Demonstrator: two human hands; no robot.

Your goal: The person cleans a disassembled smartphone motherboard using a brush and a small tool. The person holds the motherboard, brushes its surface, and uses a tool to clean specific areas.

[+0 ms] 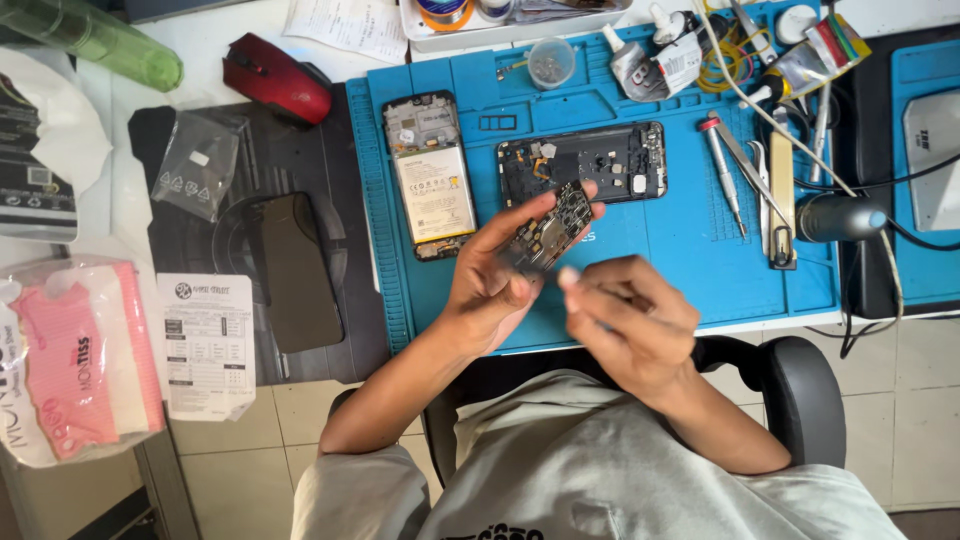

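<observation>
The circuit board (548, 232), dark and studded with small parts, is held tilted above the near middle of the blue work mat (680, 250). The left hand (495, 280) clamps it between thumb and fingers, so its lower end is hidden behind the fingers. Just beside it, the right hand (625, 320) is curled with its fingers drawn together, thumb tip close to the board's lower corner; the hand is blurred, and whether it pinches anything cannot be told.

Behind the board on the mat lies an opened phone frame (585, 160), its near edge partly covered by the board. To its left lies a second opened phone (432, 175) with its pale battery showing. A small round clear container (551, 62) stands further back. On the mat's right side lie a screwdriver (722, 172) and tweezers (760, 185), among a tangle of cables and small packets that is hard to sort out.

Left of the mat, on a dark pad, a phone screen panel (297, 268) lies face up, with a clear bag (195, 165) and a red mouse (278, 78) nearby. A printed sheet (207, 345) and a pink pack of tissues (75, 360), cut off by the picture's edge, lie at the far left.
</observation>
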